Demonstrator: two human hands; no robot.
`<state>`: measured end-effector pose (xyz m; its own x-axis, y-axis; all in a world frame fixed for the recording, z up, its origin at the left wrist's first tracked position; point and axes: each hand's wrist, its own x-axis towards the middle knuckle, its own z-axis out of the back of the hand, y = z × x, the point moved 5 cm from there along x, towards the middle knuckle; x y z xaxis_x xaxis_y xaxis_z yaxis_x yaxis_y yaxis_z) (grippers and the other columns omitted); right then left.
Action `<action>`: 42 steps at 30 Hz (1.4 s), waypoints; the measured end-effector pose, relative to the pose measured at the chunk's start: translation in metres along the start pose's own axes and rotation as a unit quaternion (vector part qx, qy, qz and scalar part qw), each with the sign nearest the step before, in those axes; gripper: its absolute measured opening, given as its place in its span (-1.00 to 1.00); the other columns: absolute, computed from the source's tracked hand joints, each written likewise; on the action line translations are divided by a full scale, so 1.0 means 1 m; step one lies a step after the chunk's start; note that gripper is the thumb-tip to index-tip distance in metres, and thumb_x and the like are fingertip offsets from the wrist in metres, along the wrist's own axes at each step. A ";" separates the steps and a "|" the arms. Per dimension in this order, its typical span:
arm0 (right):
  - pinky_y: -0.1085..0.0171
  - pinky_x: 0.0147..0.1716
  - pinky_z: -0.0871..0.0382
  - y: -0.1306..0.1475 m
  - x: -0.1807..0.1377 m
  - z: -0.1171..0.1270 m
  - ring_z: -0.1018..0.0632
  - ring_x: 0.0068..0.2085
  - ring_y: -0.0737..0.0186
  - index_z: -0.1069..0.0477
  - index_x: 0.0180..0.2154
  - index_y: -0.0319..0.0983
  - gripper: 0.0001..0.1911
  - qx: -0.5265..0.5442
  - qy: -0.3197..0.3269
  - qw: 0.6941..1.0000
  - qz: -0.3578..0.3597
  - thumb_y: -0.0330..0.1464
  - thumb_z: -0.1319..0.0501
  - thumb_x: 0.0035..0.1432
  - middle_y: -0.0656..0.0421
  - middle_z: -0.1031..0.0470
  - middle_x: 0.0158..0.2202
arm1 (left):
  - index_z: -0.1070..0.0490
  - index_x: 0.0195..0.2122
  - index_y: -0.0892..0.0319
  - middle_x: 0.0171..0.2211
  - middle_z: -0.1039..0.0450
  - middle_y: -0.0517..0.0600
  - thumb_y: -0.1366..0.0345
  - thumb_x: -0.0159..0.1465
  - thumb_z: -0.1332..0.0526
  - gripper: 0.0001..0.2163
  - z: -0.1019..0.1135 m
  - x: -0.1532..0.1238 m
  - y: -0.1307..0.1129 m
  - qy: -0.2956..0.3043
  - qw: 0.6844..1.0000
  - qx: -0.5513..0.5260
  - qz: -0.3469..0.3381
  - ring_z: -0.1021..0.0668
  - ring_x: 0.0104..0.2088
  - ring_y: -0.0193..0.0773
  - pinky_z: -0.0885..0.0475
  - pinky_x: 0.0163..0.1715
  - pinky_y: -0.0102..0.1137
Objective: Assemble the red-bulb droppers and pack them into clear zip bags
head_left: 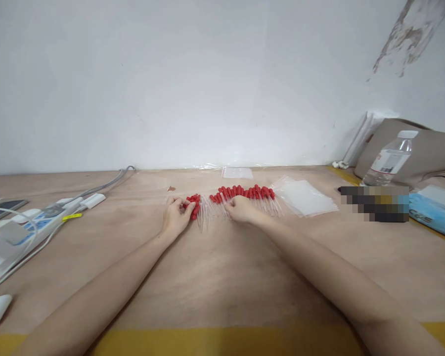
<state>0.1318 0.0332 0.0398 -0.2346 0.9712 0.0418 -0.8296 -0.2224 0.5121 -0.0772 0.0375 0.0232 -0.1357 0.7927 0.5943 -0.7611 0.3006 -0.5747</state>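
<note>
A row of clear glass droppers with red rubber bulbs [244,194] lies across the far middle of the wooden table [215,267]. My left hand [175,216] is closed round a small bundle of droppers [195,206] at the row's left end. My right hand [241,208] rests on the middle of the row, its fingers curled on the droppers there. Both forearms stretch forward from the near edge.
Clear plastic bags [304,197] lie right of the droppers, another small bag [237,172] by the wall. A water bottle [390,159], cardboard and a blue pack [435,209] stand at the right. A power strip with cables [48,217] and a phone [5,206] lie at the left.
</note>
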 end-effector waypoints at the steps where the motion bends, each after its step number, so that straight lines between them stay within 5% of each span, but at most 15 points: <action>1: 0.38 -0.44 -0.28 -0.006 -0.004 0.005 -0.50 -0.46 0.30 -0.30 -0.55 -0.27 -0.69 0.015 -0.004 1.000 0.004 -0.31 0.04 0.16 0.12 -0.47 -0.54 | -0.39 -0.49 0.20 -0.41 -0.23 -0.06 0.15 0.09 -0.16 -0.79 0.001 0.000 -0.002 -0.002 1.000 -0.001 -0.009 -0.37 -0.51 -0.38 -0.34 -0.46 -0.44; 7: 0.37 -0.45 -0.29 -0.054 -0.029 0.019 -0.46 -0.48 0.36 -0.25 -0.36 -0.25 -0.89 0.158 -0.116 0.977 0.079 -0.35 -0.02 0.14 0.21 -0.44 -0.51 | -0.35 -0.50 0.22 -0.45 -0.27 -0.06 0.16 0.13 -0.13 -0.78 0.001 0.002 -0.003 0.006 1.000 -0.002 -0.011 -0.40 -0.50 -0.37 -0.36 -0.42 -0.43; 14: 0.22 -0.30 -0.32 -0.084 -0.048 0.016 -0.45 -0.31 0.21 -0.31 -0.14 -0.26 -0.75 0.125 -0.254 0.944 0.171 -0.36 -0.03 0.13 0.08 -0.44 -0.32 | -0.46 -0.37 0.19 -0.31 -0.35 0.00 0.16 0.11 -0.15 -0.79 0.001 -0.002 0.000 0.061 0.995 -0.028 -0.073 -0.46 -0.30 -0.28 -0.40 -0.28 -0.40; 23: 0.22 -0.32 -0.32 -0.070 -0.057 0.018 -0.42 -0.33 0.20 -0.35 -0.31 -0.24 -0.82 0.074 -0.249 0.942 0.215 -0.36 0.01 0.15 0.10 -0.39 -0.39 | -0.38 -0.39 0.18 -0.37 -0.38 -0.03 0.26 0.20 -0.09 -0.86 0.012 -0.008 -0.024 0.043 0.984 -0.006 -0.175 -0.42 -0.29 -0.27 -0.33 -0.23 -0.35; 28: 0.18 -0.23 -0.33 -0.060 -0.059 0.013 -0.45 -0.23 0.18 -0.30 -0.10 -0.23 -0.72 0.074 -0.231 0.940 0.239 -0.39 0.05 0.18 0.07 -0.44 -0.25 | -0.29 -0.29 0.19 -0.36 -0.39 -0.02 0.30 0.24 -0.03 -0.89 -0.006 -0.029 -0.054 0.131 0.967 -0.048 -0.215 -0.44 -0.32 -0.30 -0.33 -0.30 -0.40; 32: 0.25 -0.25 -0.34 -0.039 -0.065 0.009 -0.47 -0.25 0.25 -0.35 -0.12 -0.20 -0.72 0.068 -0.189 0.942 0.268 -0.37 0.04 0.19 0.11 -0.46 -0.25 | -0.28 -0.17 0.18 -0.31 -0.44 -0.02 0.30 0.25 -0.03 -0.84 -0.024 -0.041 -0.073 0.203 0.950 -0.081 -0.224 -0.48 -0.31 -0.31 -0.35 -0.31 -0.42; 42: 0.26 -0.24 -0.32 -0.034 -0.064 0.003 -0.47 -0.26 0.26 -0.39 -0.17 -0.18 -0.74 0.069 -0.182 0.944 0.265 -0.34 0.02 0.19 0.13 -0.48 -0.27 | -0.39 -0.22 0.16 -0.36 -0.47 -0.01 0.29 0.27 0.01 -0.79 -0.033 -0.041 -0.080 0.235 0.938 -0.107 -0.232 -0.49 -0.35 -0.29 -0.36 -0.33 -0.42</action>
<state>0.1764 -0.0209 0.0228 -0.3869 0.6974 0.6033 -0.5649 -0.6963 0.4427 0.0097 -0.0017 0.0262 0.5108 0.6815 0.5240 -0.5185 0.7305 -0.4446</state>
